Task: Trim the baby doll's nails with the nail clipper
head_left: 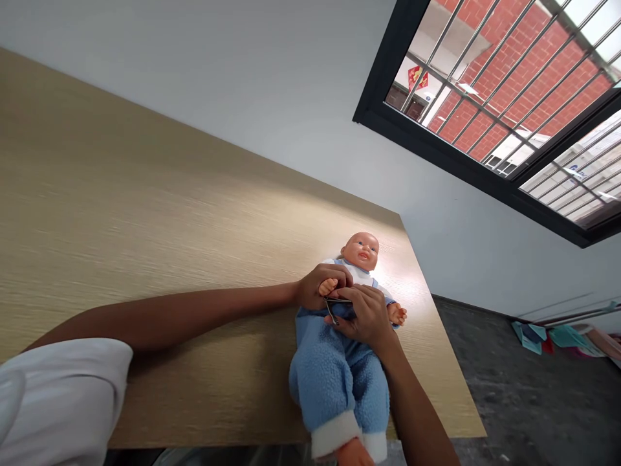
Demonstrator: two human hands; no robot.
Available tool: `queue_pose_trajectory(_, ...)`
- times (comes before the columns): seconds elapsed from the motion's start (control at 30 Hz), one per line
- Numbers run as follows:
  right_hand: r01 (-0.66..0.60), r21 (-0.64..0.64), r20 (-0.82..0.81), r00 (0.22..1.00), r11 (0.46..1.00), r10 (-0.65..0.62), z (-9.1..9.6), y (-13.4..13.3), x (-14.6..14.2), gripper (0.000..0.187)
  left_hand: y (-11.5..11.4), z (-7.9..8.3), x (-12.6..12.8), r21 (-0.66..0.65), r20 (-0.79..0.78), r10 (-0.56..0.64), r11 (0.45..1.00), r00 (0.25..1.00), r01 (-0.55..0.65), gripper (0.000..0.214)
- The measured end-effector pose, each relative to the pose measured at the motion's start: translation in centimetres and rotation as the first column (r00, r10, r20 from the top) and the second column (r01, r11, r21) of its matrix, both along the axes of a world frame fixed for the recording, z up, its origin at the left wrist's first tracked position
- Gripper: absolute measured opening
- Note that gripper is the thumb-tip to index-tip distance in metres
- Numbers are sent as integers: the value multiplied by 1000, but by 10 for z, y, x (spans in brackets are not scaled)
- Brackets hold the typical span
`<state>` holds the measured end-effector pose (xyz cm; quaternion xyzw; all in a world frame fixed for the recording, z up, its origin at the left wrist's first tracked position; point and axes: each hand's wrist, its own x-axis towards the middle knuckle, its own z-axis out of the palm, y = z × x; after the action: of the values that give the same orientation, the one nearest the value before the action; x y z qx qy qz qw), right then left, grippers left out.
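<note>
Left to right: your left hand (321, 288) is clenched, fingers wrapped round the tiny hand (328, 287) of a baby doll (334, 369) in a blue fleece suit. The doll lies on its back near the right edge of the tabletop (145, 226), head toward the far corner, feet past the near edge. Your right hand (369, 317), just beside the left over the doll's chest, is closed on what looks like a metal nail clipper (337, 305), partly hidden. The doll's other tiny hand (396, 314) lies free. Risks: a loose left grip could let the clipper slip. The legs overhang, so a pull toward you could drag the doll off the edge.
</note>
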<state>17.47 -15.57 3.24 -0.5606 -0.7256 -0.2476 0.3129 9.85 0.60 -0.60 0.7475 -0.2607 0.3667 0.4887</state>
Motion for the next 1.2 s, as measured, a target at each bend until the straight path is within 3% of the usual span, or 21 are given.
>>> queue_pose_trajectory(1.2,7,-4,2,1000,1000,-7,-1,1,0,29,1,-1,1,9,19,3,1000,1000,-3,41)
